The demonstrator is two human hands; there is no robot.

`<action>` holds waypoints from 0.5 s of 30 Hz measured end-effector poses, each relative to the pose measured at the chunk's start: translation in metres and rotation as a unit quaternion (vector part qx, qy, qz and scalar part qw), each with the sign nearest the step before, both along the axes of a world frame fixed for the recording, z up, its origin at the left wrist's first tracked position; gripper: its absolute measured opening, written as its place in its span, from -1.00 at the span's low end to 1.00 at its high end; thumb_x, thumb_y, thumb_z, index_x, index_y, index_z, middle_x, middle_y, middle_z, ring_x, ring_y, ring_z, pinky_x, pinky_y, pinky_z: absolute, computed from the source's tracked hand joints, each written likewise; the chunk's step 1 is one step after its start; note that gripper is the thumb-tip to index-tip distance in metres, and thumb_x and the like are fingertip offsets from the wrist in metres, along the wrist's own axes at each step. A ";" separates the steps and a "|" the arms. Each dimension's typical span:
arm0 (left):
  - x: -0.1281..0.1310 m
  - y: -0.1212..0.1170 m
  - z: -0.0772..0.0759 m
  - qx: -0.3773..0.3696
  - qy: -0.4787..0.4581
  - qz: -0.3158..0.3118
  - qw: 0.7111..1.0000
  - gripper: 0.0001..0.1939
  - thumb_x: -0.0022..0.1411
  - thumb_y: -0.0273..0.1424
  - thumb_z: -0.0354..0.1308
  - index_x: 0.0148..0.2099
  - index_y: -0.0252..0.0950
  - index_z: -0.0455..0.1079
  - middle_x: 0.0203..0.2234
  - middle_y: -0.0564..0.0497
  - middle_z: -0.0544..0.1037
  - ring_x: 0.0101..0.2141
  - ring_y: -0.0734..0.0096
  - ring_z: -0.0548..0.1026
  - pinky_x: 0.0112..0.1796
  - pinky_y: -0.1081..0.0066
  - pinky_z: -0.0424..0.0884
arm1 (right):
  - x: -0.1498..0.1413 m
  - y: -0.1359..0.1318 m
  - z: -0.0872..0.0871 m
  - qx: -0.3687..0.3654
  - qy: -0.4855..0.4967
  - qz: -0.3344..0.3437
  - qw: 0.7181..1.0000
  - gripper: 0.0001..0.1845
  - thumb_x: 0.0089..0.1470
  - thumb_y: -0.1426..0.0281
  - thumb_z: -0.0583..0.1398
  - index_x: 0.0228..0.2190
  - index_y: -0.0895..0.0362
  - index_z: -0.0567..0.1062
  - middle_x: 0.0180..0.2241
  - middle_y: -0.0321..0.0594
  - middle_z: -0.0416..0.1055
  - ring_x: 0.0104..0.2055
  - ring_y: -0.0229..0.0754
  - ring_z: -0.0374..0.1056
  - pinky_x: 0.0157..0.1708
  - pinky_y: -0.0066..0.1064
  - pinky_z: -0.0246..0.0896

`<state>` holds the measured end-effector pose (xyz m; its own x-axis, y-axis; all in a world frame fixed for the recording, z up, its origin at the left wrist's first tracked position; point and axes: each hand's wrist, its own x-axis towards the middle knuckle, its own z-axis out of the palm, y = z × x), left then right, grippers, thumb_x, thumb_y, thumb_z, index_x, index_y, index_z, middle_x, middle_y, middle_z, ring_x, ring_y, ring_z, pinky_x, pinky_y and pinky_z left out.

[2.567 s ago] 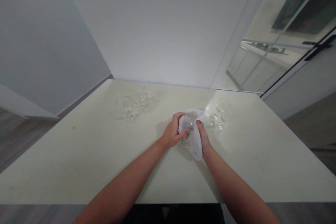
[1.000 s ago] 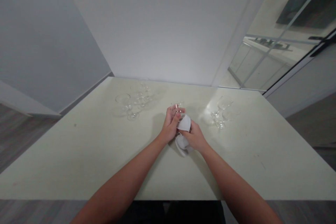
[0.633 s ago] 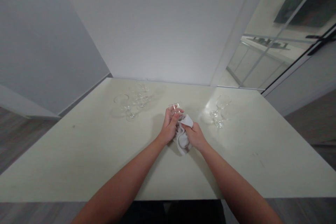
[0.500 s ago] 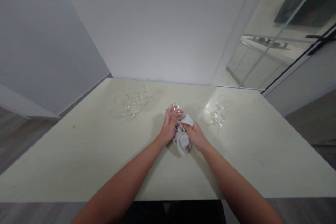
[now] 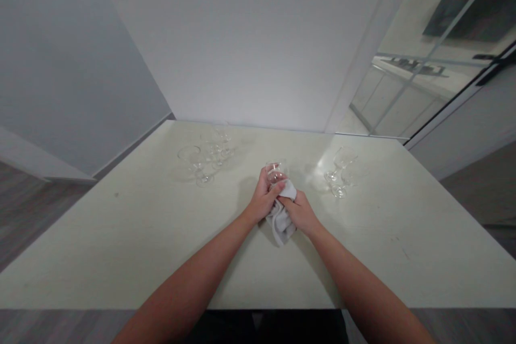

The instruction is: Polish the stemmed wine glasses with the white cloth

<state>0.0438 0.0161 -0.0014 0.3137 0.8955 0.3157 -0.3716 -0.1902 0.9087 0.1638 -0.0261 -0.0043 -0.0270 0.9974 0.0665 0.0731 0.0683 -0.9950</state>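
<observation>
My left hand [image 5: 264, 200] is wrapped round the bowl of a clear stemmed glass [image 5: 276, 170], which stands upright above the table with its rim showing over my fingers. My right hand [image 5: 300, 212] is closed on a white cloth [image 5: 281, 220] bunched round the glass's lower part; the stem and foot are hidden by it. Both hands meet over the middle of the pale table [image 5: 121, 242].
Several clear stemmed glasses [image 5: 203, 158] stand in a group at the far left of the table. Two more glasses [image 5: 341, 174] stand at the far right. A white wall rises behind the table, and a glass partition [image 5: 419, 64] stands to the right.
Earlier the cloth covered the glass's bowl; since then it has come down to the lower part and the rim shows. My hands have stayed in about the same place.
</observation>
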 end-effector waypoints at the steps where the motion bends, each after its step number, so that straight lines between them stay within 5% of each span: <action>1: 0.000 0.001 0.000 -0.002 0.005 -0.004 1.000 -0.37 0.15 -0.13 0.28 0.15 -0.20 0.11 -0.22 0.00 0.46 -0.28 0.41 0.45 -0.25 0.45 0.38 | 0.000 0.000 -0.001 -0.005 -0.008 -0.003 1.000 -0.76 0.02 0.27 0.19 -0.42 0.21 0.52 -0.51 -0.30 0.41 -0.45 -0.26 0.24 -0.44 -0.46 0.16; 10: -0.003 0.003 -0.001 0.016 -0.035 0.081 0.996 -0.36 0.20 -0.14 0.24 0.24 -0.14 0.09 -0.31 0.07 0.44 -0.33 0.48 0.43 -0.26 0.47 0.38 | 0.002 -0.001 0.010 0.024 -0.025 -0.025 0.999 -0.73 0.05 0.25 0.19 -0.37 0.21 0.55 -0.44 -0.28 0.48 -0.40 -0.22 0.31 -0.35 -0.42 0.21; 15: -0.003 0.002 0.004 0.030 -0.056 0.180 0.982 -0.35 0.26 -0.13 0.17 0.29 -0.08 0.00 -0.27 0.06 0.40 -0.41 0.53 0.45 -0.32 0.48 0.41 | 0.011 0.004 0.002 0.017 0.097 -0.172 0.980 -0.51 0.09 0.02 0.11 -0.22 0.18 0.53 -0.28 -0.17 0.54 -0.24 -0.11 0.44 -0.25 -0.35 0.32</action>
<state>0.0412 0.0184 0.0023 -0.0592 0.9208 0.3854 -0.3670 -0.3792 0.8494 0.1752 -0.0219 -0.0021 0.3274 0.9423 0.0699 -0.0929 0.1058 -0.9900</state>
